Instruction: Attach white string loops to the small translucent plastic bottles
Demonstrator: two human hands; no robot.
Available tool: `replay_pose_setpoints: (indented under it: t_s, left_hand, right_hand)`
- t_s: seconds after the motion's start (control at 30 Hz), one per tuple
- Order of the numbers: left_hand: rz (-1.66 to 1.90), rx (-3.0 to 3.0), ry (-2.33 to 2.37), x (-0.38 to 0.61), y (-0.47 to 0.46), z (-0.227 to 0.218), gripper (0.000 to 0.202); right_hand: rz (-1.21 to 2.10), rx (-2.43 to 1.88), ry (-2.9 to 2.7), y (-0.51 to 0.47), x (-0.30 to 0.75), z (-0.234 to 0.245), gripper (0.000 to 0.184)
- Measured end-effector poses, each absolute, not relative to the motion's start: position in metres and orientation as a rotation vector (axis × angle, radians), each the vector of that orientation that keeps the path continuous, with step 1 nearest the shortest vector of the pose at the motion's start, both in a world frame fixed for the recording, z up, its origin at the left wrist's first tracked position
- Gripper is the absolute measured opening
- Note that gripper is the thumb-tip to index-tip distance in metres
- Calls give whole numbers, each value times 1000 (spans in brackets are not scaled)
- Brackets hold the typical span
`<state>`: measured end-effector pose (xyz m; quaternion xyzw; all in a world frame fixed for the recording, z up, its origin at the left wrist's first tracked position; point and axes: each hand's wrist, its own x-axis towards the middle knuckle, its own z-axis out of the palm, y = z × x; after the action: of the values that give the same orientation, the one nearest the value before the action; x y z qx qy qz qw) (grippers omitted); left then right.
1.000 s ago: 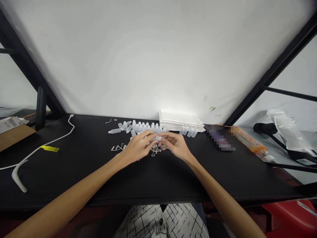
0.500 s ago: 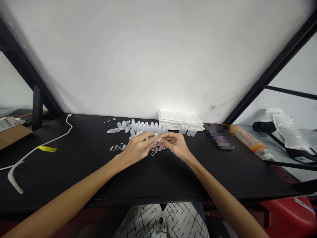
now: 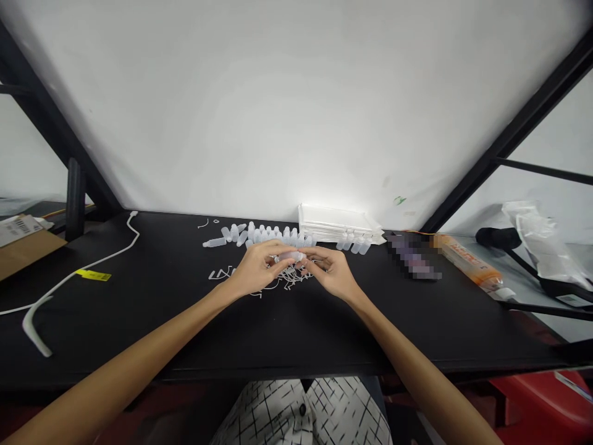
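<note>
A small translucent dropper bottle lies sideways between my two hands, over the middle of the table. My left hand is closed around its left part with thumb and fingers. At its right end, the fingertips of my right hand pinch the tip; some fingers are partly hidden. Beneath and around the hands are scattered thin white bent strips. Just behind stand several similar bottles in a close group, with a few lying on their sides at its left.
White flat packs are stacked by the wall, with several bottles in front. A blurred-out item and an orange packet lie at right. On the left are a white cable with a yellow tag and a cardboard box.
The bottle shows more clearly between my hands, its body now exposed along the left fingers. My left hand has shifted slightly left, uncovering more strips; the view has moved a little.
</note>
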<state>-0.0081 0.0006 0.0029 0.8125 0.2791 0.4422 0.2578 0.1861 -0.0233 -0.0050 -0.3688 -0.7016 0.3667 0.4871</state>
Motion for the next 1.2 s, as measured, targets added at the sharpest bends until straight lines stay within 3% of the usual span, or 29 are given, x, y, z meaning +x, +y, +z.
replay_pose_setpoints:
  t_s: [0.7,1.2]
  left_hand:
    - [1395,2568,564,-11,1,1,21]
    - [1522,2724,455,-10,2,-6,24]
  right_hand:
    - [1178,-759,-1534,-24,183,-3,34]
    - [1300,-748,-1470,-25,186,0,27]
